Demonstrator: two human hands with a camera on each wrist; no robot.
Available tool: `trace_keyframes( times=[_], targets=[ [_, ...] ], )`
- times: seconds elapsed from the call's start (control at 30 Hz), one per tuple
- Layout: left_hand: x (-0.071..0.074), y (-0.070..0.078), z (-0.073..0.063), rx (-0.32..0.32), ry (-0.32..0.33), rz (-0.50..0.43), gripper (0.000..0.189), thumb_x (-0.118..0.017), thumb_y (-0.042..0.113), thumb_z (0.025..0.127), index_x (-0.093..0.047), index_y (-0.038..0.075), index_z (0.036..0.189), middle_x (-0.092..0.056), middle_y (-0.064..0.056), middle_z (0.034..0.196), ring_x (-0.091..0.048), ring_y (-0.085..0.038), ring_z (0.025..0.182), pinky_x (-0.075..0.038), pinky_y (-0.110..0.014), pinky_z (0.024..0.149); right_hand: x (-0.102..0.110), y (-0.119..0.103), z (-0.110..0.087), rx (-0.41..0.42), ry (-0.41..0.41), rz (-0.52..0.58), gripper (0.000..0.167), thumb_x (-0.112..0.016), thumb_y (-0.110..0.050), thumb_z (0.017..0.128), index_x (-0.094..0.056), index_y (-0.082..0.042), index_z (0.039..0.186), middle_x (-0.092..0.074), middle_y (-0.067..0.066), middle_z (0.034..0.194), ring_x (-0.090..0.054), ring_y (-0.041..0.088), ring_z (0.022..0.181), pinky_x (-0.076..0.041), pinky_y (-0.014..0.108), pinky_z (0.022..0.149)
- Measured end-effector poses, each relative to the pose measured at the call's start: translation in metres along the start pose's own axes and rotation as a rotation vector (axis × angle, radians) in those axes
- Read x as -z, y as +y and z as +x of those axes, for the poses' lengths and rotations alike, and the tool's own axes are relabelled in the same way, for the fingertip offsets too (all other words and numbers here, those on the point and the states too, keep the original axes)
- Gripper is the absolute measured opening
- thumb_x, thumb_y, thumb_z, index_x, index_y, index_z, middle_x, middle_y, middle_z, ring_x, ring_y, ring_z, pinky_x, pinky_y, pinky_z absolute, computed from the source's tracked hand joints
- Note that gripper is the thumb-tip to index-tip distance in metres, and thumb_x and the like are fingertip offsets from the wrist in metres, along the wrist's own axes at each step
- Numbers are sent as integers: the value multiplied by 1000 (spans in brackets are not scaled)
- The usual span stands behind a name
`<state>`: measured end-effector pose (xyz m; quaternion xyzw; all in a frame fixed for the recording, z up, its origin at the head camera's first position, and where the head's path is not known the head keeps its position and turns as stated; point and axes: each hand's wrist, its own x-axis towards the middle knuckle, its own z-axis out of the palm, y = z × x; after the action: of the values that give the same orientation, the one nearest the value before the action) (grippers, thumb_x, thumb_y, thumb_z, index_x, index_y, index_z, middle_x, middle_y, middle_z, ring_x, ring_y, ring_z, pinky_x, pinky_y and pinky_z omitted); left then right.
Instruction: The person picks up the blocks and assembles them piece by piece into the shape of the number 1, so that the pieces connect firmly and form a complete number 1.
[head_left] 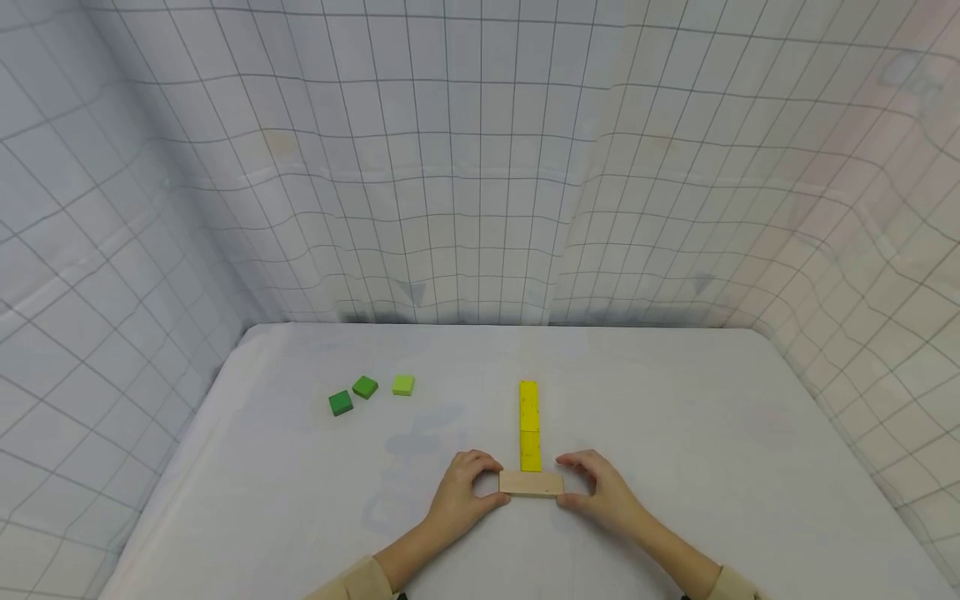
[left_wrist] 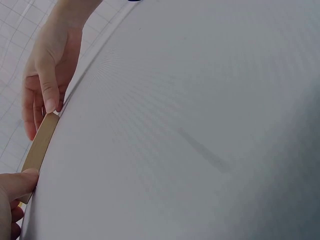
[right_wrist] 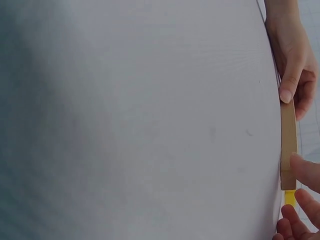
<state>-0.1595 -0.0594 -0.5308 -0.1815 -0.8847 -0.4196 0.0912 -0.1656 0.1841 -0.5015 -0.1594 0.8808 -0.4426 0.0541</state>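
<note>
Beige sleeves (head_left: 356, 583) enter at the near edge. Left grip (head_left: 455, 493): narrow, thumb on the near side, fingers toward the far side, pinching the left end of a plain wooden block (head_left: 529, 483). Right grip (head_left: 606, 493): wide, thumb touching the block's right end, index finger standing off it.

Block lies crosswise on the white-covered counter (head_left: 712, 417), between the two grips. Judgement: contact at opposite ends probably allows control of its angle without twisting.

Far yellow block (head_left: 528, 406) and near yellow block (head_left: 530, 451) lie end to end, running away from the wood's middle; together a T shape, seemingly deliberate. Whether yellow touches wood: cannot tell.

Farther left: dark green block (head_left: 341, 403), mid-green block (head_left: 365, 387) and lime block (head_left: 403, 385), mutually apart, at differing angles. Their spot, well apart from both grips, likely keeps the working area unobstructed.
</note>
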Motion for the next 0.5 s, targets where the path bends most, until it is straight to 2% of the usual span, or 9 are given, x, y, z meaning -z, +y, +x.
trace_keyframes(
  times=[0.17, 0.5],
  targets=[
    [0, 0, 0, 3, -1, -3, 32, -82, 23, 66, -66, 14, 92, -59, 7, 96, -50, -14, 93, -43, -33, 84, -2, 4, -1, 0, -19, 32, 47, -79, -18, 68, -60, -9, 110, -56, 5, 111, -49, 25, 106, -38, 47, 94],
    [1, 1, 0, 11, -13, 0, 31, -81, 24, 67, -66, 14, 93, -59, 7, 96, -49, -14, 93, -44, -33, 84, -5, 5, -2, -18, 9, 28, 41, -80, -16, 66, -64, -13, 103, -55, 2, 107, -48, 23, 105, -38, 48, 95]
  ],
)
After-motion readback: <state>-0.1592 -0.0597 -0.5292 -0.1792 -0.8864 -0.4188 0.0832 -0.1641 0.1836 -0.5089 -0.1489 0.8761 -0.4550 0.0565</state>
